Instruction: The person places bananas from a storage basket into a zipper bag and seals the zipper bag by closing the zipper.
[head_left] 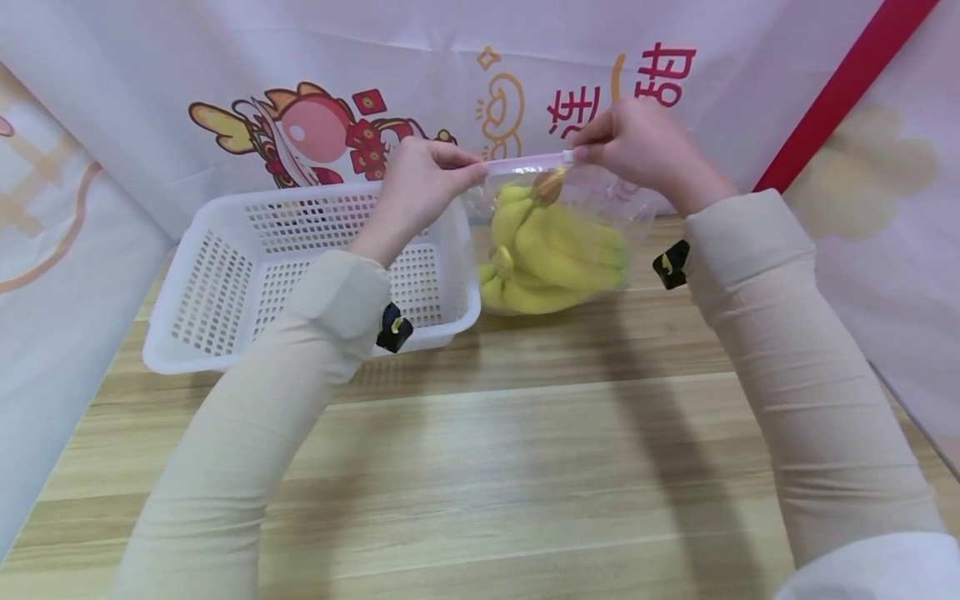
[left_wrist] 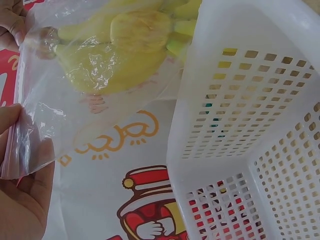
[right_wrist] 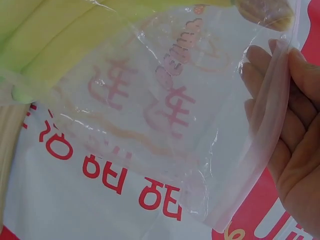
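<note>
A clear zip bag [head_left: 637,218] with a pink top strip [head_left: 525,164] hangs upright, holding a bunch of yellow bananas [head_left: 555,250]. My left hand [head_left: 420,182] pinches the left end of the strip between thumb and fingers. Over to the right, my right hand [head_left: 641,148] pinches the strip at a small white slider [head_left: 567,156]. In the left wrist view, the strip passes between my thumb and fingers, and the bananas show through shiny film. In the right wrist view, the brown banana stem [right_wrist: 267,12] lies close below the strip, near my fingertips.
A white perforated plastic basket [head_left: 168,354] stands on the wood-grain table [head_left: 495,467] left of the bag, under my left forearm. A printed white cloth [head_left: 450,33] hangs behind, with a red band [head_left: 840,96] at the right.
</note>
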